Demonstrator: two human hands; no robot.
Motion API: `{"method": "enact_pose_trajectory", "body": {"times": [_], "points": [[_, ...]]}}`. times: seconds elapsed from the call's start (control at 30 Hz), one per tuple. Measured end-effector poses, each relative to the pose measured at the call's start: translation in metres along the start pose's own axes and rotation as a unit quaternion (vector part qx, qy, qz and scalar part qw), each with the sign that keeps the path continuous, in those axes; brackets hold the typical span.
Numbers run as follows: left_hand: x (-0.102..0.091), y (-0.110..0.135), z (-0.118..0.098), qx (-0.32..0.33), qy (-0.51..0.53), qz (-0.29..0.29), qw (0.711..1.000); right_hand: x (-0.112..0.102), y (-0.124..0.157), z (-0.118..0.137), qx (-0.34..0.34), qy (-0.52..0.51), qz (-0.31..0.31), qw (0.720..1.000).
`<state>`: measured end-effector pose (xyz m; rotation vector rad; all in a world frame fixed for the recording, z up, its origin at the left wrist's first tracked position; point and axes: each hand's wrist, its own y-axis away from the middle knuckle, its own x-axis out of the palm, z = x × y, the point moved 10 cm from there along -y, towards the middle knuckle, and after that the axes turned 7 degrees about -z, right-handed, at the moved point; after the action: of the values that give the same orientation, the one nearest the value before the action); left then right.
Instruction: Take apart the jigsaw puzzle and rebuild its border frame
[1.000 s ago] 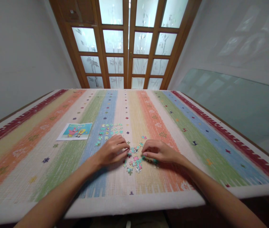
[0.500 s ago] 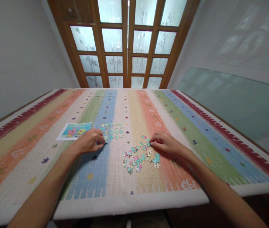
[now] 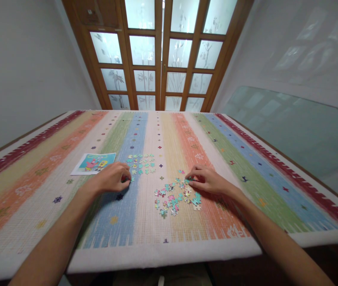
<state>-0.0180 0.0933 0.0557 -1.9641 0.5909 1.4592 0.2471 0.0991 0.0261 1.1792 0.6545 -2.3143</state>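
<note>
A broad counter point(image 3: 246, 167) fills the view under a woven cloth striped in red, orange, green, blue and cream. Wooden doors point(image 3: 163, 55) with frosted panes stand at its far end, and a sheet of glass point(image 3: 291, 131) leans against the right wall. A small printed picture point(image 3: 94, 163) of cartoon figures lies flat on the left part of the cloth.

Just right of it, a spread group of pieces point(image 3: 140, 163) lies in loose rows, each piece apart from the next. Nearer and further right is a loose heap of pieces point(image 3: 173, 196), mostly teal and pink, crowded and partly overlapping.

The left hand point(image 3: 111, 178) rests on the cloth at the near left corner of the spread group. Its fingers are curled in narrow, and whether they hold a piece is hidden. The right hand point(image 3: 209, 182) lies at the far right edge of the heap, fingers drawn close together, with the fingertips point(image 3: 190, 179) on a teal piece point(image 3: 186, 181). Whether that piece is gripped or only touched I cannot tell.

This looks like sorting: pieces drawn one by one from the heap and laid out beside the printed picture. A next move would call for a fine pinch on a single piece, lifted clear without dragging its neighbours.
</note>
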Motion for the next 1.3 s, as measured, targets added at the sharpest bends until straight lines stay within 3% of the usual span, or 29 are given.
{"method": "enact_pose_trajectory", "body": {"times": [0.17,0.3,0.43,0.9,1.3], "points": [[-0.011,0.004,0.012,-0.057,-0.03,-0.024,0.998,0.003,0.0,0.007,-0.01,-0.017,0.006,1.0],[-0.005,0.011,0.032,-0.145,-0.077,0.043,0.985,-0.001,0.002,0.01,-0.018,-0.009,0.0,1.0],[-0.001,0.015,0.04,-0.185,-0.087,0.084,0.975,-0.004,0.004,0.01,-0.025,-0.008,-0.008,1.0],[0.002,0.016,0.042,-0.183,-0.051,0.08,0.979,-0.012,0.003,0.005,-0.006,0.024,-0.027,0.999],[0.005,0.016,0.039,-0.176,-0.05,0.094,0.979,-0.001,0.003,0.012,-0.027,0.01,-0.007,1.0]]}}
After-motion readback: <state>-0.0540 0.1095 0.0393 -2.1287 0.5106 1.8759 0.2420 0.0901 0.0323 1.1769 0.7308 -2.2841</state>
